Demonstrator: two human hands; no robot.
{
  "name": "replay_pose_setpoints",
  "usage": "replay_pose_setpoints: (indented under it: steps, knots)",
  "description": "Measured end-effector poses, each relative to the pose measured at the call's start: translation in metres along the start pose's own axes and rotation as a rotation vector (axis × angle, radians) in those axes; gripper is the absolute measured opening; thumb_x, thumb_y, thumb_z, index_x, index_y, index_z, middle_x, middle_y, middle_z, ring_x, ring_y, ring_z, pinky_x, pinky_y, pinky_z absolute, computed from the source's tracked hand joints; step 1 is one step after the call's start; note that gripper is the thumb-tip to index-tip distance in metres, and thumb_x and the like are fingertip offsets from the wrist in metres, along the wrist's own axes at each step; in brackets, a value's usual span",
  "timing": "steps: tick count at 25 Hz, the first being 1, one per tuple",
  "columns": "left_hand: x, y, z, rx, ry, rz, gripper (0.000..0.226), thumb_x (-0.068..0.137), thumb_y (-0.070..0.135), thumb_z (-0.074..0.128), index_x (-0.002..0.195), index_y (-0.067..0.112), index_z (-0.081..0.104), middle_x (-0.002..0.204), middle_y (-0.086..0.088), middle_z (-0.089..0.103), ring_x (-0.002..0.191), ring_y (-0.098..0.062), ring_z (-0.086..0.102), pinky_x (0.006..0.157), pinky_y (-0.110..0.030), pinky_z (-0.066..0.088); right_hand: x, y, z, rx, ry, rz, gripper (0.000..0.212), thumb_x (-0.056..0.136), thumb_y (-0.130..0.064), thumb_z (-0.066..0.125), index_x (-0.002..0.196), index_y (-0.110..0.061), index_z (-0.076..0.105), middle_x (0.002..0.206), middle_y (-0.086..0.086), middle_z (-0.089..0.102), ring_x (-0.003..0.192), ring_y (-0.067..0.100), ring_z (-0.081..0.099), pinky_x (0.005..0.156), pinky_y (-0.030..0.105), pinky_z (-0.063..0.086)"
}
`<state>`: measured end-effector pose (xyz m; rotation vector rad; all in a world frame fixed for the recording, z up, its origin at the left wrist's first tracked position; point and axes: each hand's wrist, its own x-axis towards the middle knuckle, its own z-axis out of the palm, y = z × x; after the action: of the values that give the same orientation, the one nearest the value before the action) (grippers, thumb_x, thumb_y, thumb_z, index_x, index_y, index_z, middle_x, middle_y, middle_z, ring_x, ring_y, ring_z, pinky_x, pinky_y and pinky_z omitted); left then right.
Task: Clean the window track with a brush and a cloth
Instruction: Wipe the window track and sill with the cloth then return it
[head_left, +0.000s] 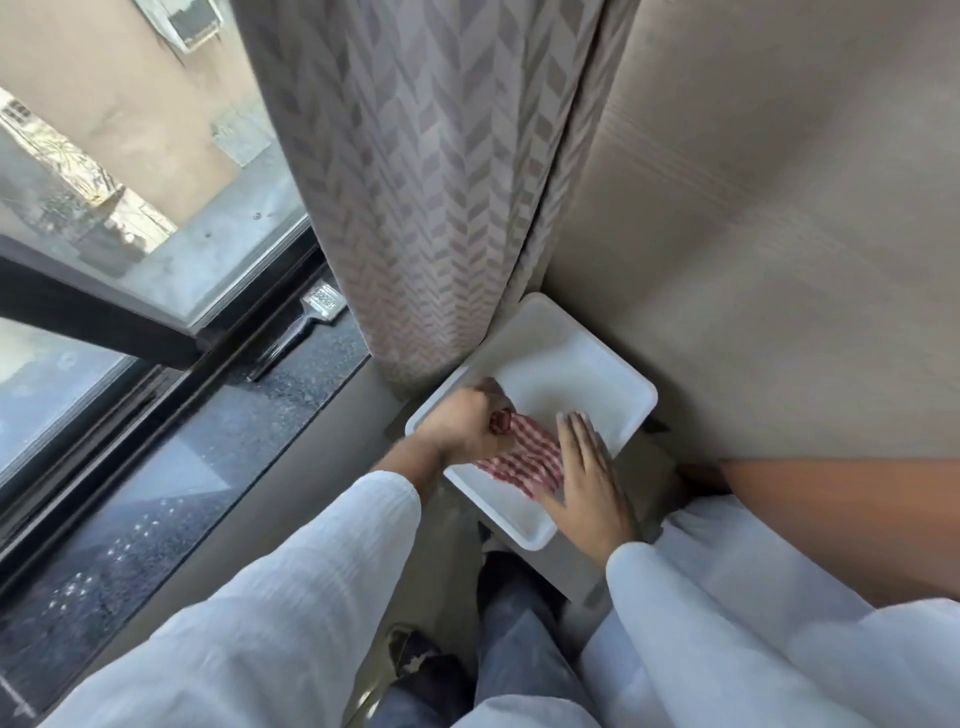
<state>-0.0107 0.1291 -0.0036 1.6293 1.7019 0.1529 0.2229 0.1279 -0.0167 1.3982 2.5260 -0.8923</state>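
A dark speckled stone sill (171, 499) is running diagonally across the lower left of the frame, under a sliding window whose dark metal track (156, 384) is lying along the sill's upper edge. Through the glass at the upper left, a tan outside wall is showing. A black-handled brush with a metal ferrule (301, 325) is lying on the sill beside the track, near the middle left of the frame, well apart from both hands. Just right of it, a grey curtain with a chevron weave (431, 171) is hanging down through the upper middle, its hem reaching the corner of a white rectangular plastic tub (587, 358) that is sitting at centre right against a beige wall.

The left hand (462, 426), coming out of a white sleeve, is curled into a fist over the tub's left rim, fingers clamped together on the bunched end of a red-and-white striped cloth (524, 457). The cloth is stretching from that fist to the right, down inside the tub. The right hand (587, 478) is lying flat on the cloth's other end, fingers straight and close together, pressing it from above, with the fingertips pointing toward the tub's far wall.
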Motion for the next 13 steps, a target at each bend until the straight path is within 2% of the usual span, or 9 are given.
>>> replay_pose_setpoints:
  steps: [2, 3, 5, 6, 7, 8, 10, 11, 13]
  knots:
    - [-0.020, 0.012, -0.022, -0.096, 0.032, 0.037, 0.038, 0.074, 0.032, 0.072, 0.108, 0.015, 0.073, 0.110, -0.005, 0.071, 0.099, -0.023, 0.066, 0.088, -0.035, 0.055, 0.022, -0.020, -0.021, 0.224, -0.101, 0.030, 0.078, 0.090, -0.034, 0.077, 0.156, -0.015, 0.040, 0.157, 0.017, 0.052, 0.148, 0.034, 0.045, 0.119, 0.044, 0.041]
    - [-0.033, 0.014, -0.034, -0.154, 0.073, 0.024, 0.031, 0.070, 0.037, 0.068, 0.097, 0.023, 0.070, 0.094, 0.002, 0.071, 0.084, -0.018, 0.066, 0.076, -0.032, 0.054, 0.032, -0.033, -0.031, 0.334, -0.128, 0.044, 0.060, 0.088, -0.026, 0.080, 0.143, -0.020, 0.055, 0.136, 0.012, 0.069, 0.132, 0.031, 0.062, 0.107, 0.042, 0.052]
    - [-0.065, 0.010, -0.056, -0.284, 0.210, -0.018, 0.023, 0.065, 0.041, 0.063, 0.086, 0.032, 0.060, 0.074, 0.010, 0.065, 0.066, -0.008, 0.060, 0.062, -0.027, 0.048, 0.043, -0.059, -0.045, 0.470, -0.162, 0.031, 0.031, 0.090, -0.019, 0.078, 0.114, -0.037, 0.071, 0.099, -0.011, 0.080, 0.100, 0.014, 0.076, 0.085, 0.033, 0.063]
    - [-0.085, 0.005, -0.066, -0.359, 0.303, -0.041, 0.025, 0.065, 0.039, 0.066, 0.090, 0.034, 0.060, 0.077, 0.012, 0.067, 0.069, -0.003, 0.063, 0.064, -0.026, 0.050, 0.046, -0.075, -0.051, 0.525, -0.170, -0.004, 0.031, 0.092, -0.019, 0.077, 0.105, -0.046, 0.072, 0.093, -0.019, 0.080, 0.095, 0.007, 0.076, 0.077, 0.023, 0.062]
    - [-0.107, -0.001, -0.074, -0.451, 0.409, -0.063, 0.033, 0.069, 0.035, 0.071, 0.101, 0.034, 0.062, 0.088, 0.013, 0.071, 0.079, -0.001, 0.068, 0.071, -0.025, 0.054, 0.047, -0.095, -0.056, 0.613, -0.181, -0.027, 0.033, 0.094, -0.019, 0.077, 0.100, -0.052, 0.072, 0.092, -0.025, 0.079, 0.095, 0.003, 0.075, 0.072, 0.016, 0.059]
    - [-0.130, -0.007, -0.080, -0.550, 0.523, -0.085, 0.044, 0.073, 0.031, 0.076, 0.114, 0.035, 0.062, 0.103, 0.013, 0.074, 0.093, -0.001, 0.071, 0.080, -0.022, 0.057, 0.047, -0.118, -0.059, 0.698, -0.183, -0.046, 0.031, 0.094, -0.019, 0.077, 0.100, -0.050, 0.073, 0.093, -0.026, 0.079, 0.096, 0.002, 0.075, 0.071, 0.014, 0.058]
    - [-0.168, -0.014, -0.078, -0.733, 0.737, -0.167, 0.060, 0.079, 0.030, 0.084, 0.133, 0.035, 0.056, 0.119, 0.013, 0.073, 0.108, -0.003, 0.070, 0.091, -0.021, 0.058, 0.049, -0.157, -0.058, 0.889, -0.163, -0.072, 0.021, 0.093, -0.017, 0.079, 0.107, -0.033, 0.076, 0.096, -0.016, 0.082, 0.097, 0.006, 0.077, 0.073, 0.017, 0.058]
    - [-0.185, -0.017, -0.074, -0.808, 0.818, -0.226, 0.059, 0.080, 0.032, 0.085, 0.133, 0.035, 0.058, 0.119, 0.012, 0.074, 0.108, -0.004, 0.071, 0.094, -0.026, 0.060, 0.049, -0.180, -0.055, 0.961, -0.164, -0.085, 0.021, 0.091, -0.017, 0.080, 0.109, -0.028, 0.076, 0.097, -0.011, 0.083, 0.096, 0.007, 0.078, 0.075, 0.019, 0.058]
    - [-0.213, -0.027, -0.063, -0.917, 0.929, -0.323, 0.038, 0.084, 0.029, 0.082, 0.120, 0.029, 0.070, 0.108, 0.006, 0.079, 0.099, -0.011, 0.075, 0.092, -0.045, 0.063, 0.048, -0.222, -0.044, 0.989, -0.218, -0.146, 0.021, 0.089, -0.021, 0.082, 0.106, -0.032, 0.077, 0.099, -0.012, 0.084, 0.095, 0.006, 0.078, 0.076, 0.018, 0.059]
